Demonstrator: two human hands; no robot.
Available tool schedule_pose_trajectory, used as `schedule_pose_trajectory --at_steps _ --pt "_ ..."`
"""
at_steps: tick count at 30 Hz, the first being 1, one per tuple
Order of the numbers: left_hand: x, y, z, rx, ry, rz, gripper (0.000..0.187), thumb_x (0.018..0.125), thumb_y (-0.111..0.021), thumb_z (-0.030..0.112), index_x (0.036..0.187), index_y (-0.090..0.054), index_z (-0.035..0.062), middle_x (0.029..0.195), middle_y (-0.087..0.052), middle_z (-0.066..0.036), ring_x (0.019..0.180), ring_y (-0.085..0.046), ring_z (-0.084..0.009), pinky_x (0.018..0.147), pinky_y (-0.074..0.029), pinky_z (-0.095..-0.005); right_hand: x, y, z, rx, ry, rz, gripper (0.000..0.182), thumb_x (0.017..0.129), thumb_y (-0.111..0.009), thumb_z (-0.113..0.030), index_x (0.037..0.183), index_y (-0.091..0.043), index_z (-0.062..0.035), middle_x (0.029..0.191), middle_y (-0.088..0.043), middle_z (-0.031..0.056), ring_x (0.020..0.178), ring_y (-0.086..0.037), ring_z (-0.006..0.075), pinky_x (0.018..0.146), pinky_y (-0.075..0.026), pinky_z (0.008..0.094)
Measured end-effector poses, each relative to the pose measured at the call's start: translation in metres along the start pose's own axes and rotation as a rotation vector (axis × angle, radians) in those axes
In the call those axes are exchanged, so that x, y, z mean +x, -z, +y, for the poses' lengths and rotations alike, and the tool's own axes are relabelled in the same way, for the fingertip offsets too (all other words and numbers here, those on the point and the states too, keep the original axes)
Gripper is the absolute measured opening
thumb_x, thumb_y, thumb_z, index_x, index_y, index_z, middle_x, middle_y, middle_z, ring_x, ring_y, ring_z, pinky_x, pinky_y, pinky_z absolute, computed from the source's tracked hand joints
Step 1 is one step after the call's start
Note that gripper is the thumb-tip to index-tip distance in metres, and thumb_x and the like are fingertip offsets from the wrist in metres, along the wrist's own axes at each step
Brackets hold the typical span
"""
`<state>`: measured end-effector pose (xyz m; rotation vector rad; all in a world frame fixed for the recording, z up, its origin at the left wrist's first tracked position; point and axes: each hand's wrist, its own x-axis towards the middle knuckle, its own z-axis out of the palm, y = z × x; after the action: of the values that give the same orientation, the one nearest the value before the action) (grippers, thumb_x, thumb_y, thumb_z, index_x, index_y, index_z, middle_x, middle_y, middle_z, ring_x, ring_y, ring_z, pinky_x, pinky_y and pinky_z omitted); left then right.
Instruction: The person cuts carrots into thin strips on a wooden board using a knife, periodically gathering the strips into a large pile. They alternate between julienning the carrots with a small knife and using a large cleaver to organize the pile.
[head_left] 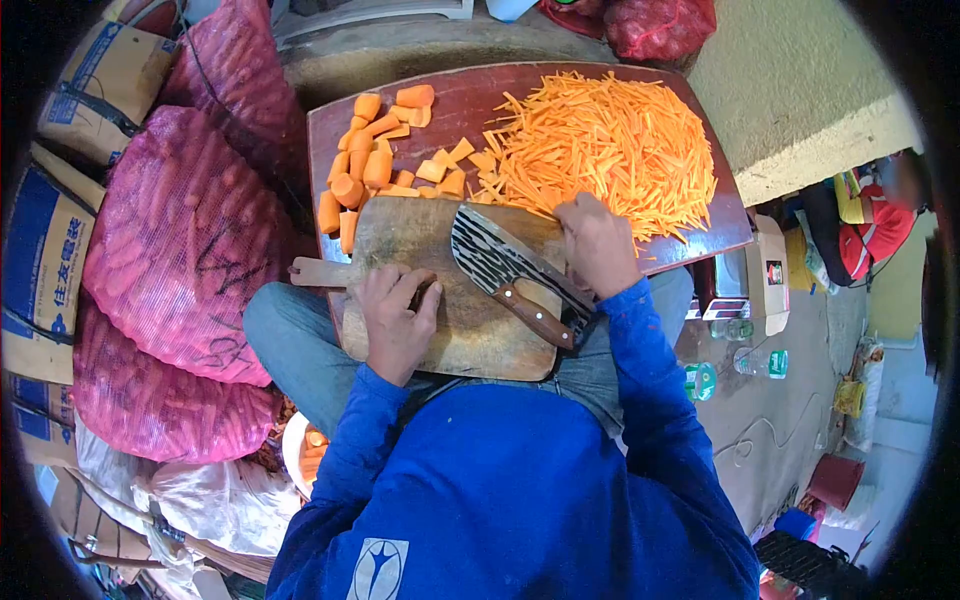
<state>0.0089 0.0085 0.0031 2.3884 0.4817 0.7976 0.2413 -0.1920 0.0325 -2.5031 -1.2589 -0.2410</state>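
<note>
A worn wooden cutting board (455, 335) lies across my lap, against the near edge of the tabletop. On it rests a cleaver (505, 250) with a black-and-silver patterned blade and a riveted brown handle; neither hand grips that handle. My left hand (395, 312) presses on the board's left part, fingers curled, with a small dark brown bit showing between them. Closed by the board's upper right corner, my right hand (598, 242) touches the near side of a heap of shredded carrot (610, 150). What its fingers hold is hidden. A pale wooden handle (320, 273) sticks out left of the board.
Peeled carrot pieces (375, 165) lie on the dark red tabletop (470, 95). Pink mesh sacks (185, 245) crowd the left, above a white bucket (295, 450). At right are an open cardboard box (768, 270), plastic bottles (760, 362) and another person (880, 225).
</note>
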Motion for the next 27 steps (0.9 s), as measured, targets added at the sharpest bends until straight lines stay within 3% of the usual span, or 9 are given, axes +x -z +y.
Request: schedule_pose_trajectory --at_steps 9,11,13,14,16,17,22,24,27 --pt "0.001 0.002 0.002 -0.007 0.042 -0.028 0.019 0.082 -0.083 0.008 0.100 -0.077 0.0081 0.092 -0.065 -0.008 0.094 -0.060 -0.0289 0.088 -0.042 -0.0428 -0.046 0.013 0.023 0.447 -0.154 0.182 0.025 0.092 -0.065 0.001 0.114 -0.076 -0.0015 0.110 -0.073 0.0219 0.098 -0.073 0.0396 0.083 -0.059 0.0439" --pt "0.001 0.005 -0.002 -0.084 0.098 -0.053 0.019 0.084 -0.083 0.008 0.102 -0.078 0.0075 0.093 -0.067 -0.008 0.093 -0.062 -0.0286 0.087 -0.044 -0.0419 -0.070 0.011 0.039 0.462 -0.223 0.179 0.034 0.093 -0.062 0.008 0.124 -0.073 -0.0005 0.115 -0.073 0.0189 0.102 -0.075 0.0326 0.085 -0.058 0.0380" --pt "0.002 0.010 -0.006 -0.166 0.156 -0.079 0.020 0.085 -0.083 0.008 0.104 -0.078 0.0069 0.093 -0.069 -0.009 0.092 -0.064 -0.0284 0.086 -0.046 -0.0411 -0.096 0.007 0.051 0.644 -0.488 0.308 0.040 0.096 -0.063 0.008 0.134 -0.068 -0.0005 0.122 -0.070 0.0120 0.100 -0.072 0.0216 0.085 -0.056 0.0316" --pt "0.004 0.016 -0.007 -0.234 0.205 0.002 0.021 0.087 -0.083 0.007 0.106 -0.078 0.0058 0.093 -0.070 -0.009 0.089 -0.066 -0.0274 0.083 -0.048 -0.0397 -0.108 0.009 0.061 0.717 -0.600 0.230 0.053 0.097 -0.064 0.009 0.149 -0.058 -0.0009 0.126 -0.066 0.0094 0.095 -0.066 0.0141 0.083 -0.053 0.0266" --pt "0.009 0.032 -0.016 -0.298 0.257 0.082 0.021 0.088 -0.083 0.007 0.109 -0.078 0.0047 0.093 -0.071 -0.010 0.087 -0.067 -0.0265 0.080 -0.051 -0.0384 -0.132 -0.007 0.074 0.651 -0.605 0.308 0.055 0.097 -0.066 0.006 0.151 -0.055 -0.0008 0.122 -0.067 0.0088 0.087 -0.063 0.0104 0.077 -0.052 0.0252" --pt "0.013 0.043 -0.027 -0.117 0.183 0.166 0.022 0.089 -0.082 0.007 0.110 -0.078 0.0032 0.094 -0.072 -0.010 0.085 -0.068 -0.0252 0.078 -0.053 -0.0370 -0.140 -0.016 0.079 0.587 -0.605 0.388 0.059 0.097 -0.067 0.004 0.154 -0.053 -0.0008 0.117 -0.067 0.0082 0.079 -0.059 0.0068 0.072 -0.050 0.0237" --pt "0.006 0.099 -0.129 0.336 0.179 0.282 0.024 0.091 -0.082 0.007 0.113 -0.078 0.0000 0.095 -0.072 -0.011 0.084 -0.070 -0.0230 0.079 -0.056 -0.0353 -0.134 -0.014 0.075 0.733 -0.655 0.312 0.067 0.096 -0.069 0.006 0.159 -0.045 0.0014 0.129 -0.064 0.0146 0.093 -0.065 0.0134 0.079 -0.054 0.0266" --pt "-0.010 0.108 -0.185 0.076 0.494 0.291 0.023 0.091 -0.081 0.007 0.112 -0.078 -0.0011 0.098 -0.073 -0.014 0.087 -0.072 -0.0247 0.082 -0.057 -0.0360 -0.138 -0.016 0.092 0.821 -0.654 0.299 0.067 0.096 -0.070 0.005 0.158 -0.045 0.0022 0.131 -0.064 0.0154 0.094 -0.065 0.0143 0.079 -0.055 0.0268" --pt "0.004 0.124 -0.189 0.226 0.372 0.231 0.020 0.090 -0.080 0.006 0.108 -0.079 -0.0019 0.100 -0.074 -0.015 0.090 -0.073 -0.0263 0.083 -0.058 -0.0366 -0.139 -0.011 0.107 0.479 -0.513 0.245 0.065 0.098 -0.065 0.005 0.159 -0.044 0.0004 0.132 -0.063 0.0145 0.097 -0.065 0.0165 0.086 -0.055 0.0311"
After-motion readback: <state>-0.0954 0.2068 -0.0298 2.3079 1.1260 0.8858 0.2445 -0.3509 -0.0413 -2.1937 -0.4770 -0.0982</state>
